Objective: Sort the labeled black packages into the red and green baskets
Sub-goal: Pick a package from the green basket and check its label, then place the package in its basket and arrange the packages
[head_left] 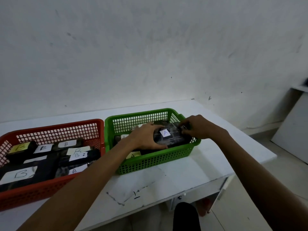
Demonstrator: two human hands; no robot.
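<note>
On a white table [191, 177] against a bare wall, we hold a black plastic-wrapped package labeled A [170, 136] inside the green mesh basket [150, 161], at two o'clock from the red mesh basket [50, 194] of B packages. Our left hand [146, 137] and right hand [198, 126] curl fingers around its ends. Slick wrap could slip, we judge, tipping it onto the rim.

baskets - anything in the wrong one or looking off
Nothing stands out. Every label readable in the red basket says B, and those in the green basket say A. Both hands hold the A package inside it.
</note>
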